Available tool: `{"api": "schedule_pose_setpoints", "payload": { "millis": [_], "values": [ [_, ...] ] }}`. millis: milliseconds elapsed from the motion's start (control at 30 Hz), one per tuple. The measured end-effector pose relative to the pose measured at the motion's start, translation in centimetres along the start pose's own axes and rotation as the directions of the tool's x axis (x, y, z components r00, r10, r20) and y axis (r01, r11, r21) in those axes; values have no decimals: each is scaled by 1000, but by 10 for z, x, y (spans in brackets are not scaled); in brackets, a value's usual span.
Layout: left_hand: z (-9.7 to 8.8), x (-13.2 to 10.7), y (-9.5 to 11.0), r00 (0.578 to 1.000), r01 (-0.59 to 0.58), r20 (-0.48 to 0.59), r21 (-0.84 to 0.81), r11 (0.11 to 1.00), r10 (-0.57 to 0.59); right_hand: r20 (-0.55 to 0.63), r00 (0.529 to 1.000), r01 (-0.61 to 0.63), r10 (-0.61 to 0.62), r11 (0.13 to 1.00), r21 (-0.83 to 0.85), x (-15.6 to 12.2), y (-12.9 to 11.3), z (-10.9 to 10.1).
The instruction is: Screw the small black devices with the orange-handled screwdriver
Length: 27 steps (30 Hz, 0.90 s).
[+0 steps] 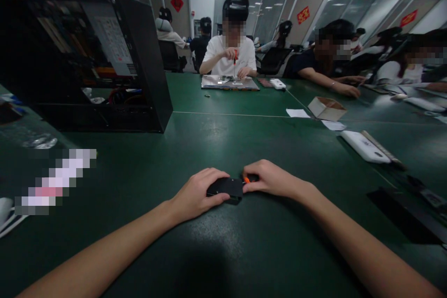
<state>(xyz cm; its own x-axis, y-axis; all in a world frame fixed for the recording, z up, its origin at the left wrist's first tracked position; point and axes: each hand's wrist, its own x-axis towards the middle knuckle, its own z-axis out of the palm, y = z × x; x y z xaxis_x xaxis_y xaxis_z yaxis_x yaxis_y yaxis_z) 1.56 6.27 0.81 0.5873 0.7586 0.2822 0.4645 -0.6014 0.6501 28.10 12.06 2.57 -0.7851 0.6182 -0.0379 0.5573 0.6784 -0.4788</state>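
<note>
My left hand (204, 192) grips a small flat black casing (233, 187) on the green table, fingers over its far side and thumb along the near side. The casing's near right corner shows an open edge. At its right end, my right hand (267, 178) is closed around an orange and black screwdriver (247, 180), mostly hidden by the fingers. The tip seems to meet the casing's end; exact contact is too small to tell.
An open black computer case (139, 65) stands at the left. Across the green table (223, 135), a person (228, 53) works on a flat panel (230, 84). To the right are a cardboard box (327, 109), a white device (365, 146) and a black plate (405, 216).
</note>
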Motion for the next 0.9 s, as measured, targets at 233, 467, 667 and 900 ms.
{"api": "schedule_pose_setpoints", "payload": {
  "millis": [233,467,667,900],
  "values": [
    [1,1,0,999,-20,-32,-38,999,19,-365,860,77,-357,797,-599,-35,9,23],
    [0,2,0,997,-30,-72,-32,999,27,-379,833,71,-402,758,-648,-22,-3,38],
    [0,2,1,995,-47,-93,-37,998,43,-437,845,79,-309,879,-470,-22,-7,42],
    [0,3,2,997,-24,-80,-40,999,20,-426,876,-32,-225,856,-517,-23,-10,38]
  ]
}}
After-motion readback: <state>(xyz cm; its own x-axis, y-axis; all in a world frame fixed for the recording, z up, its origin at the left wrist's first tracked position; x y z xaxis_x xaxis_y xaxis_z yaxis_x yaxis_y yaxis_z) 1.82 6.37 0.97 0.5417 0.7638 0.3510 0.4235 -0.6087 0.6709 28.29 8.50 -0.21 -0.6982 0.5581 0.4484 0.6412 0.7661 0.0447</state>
